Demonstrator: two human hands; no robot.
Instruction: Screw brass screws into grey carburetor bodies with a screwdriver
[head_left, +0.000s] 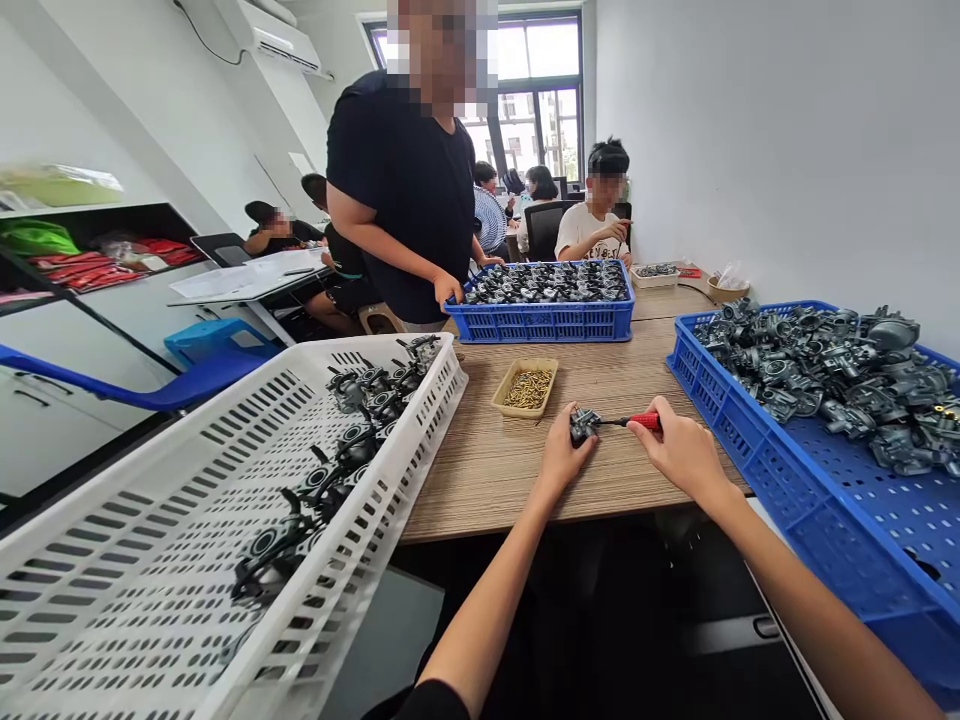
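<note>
Near the front of the wooden table (480, 470), my left hand (564, 452) is closed around a small grey metal part (583, 424). My right hand (679, 450) grips the red handle of a screwdriver (645, 421). Its dark shaft points left, and the tip meets the metal part, though the exact contact spot is too small to make out. Just beyond my left hand sits a small tan tray (498, 398) holding many brass-coloured screws (529, 388).
At left, a white perforated crate (442, 400) holds several metal parts. At right, a blue crate (701, 385) is heaped with grey parts. Across the table, a standing person (405, 190) holds a full blue crate (540, 325). Other people sit further back.
</note>
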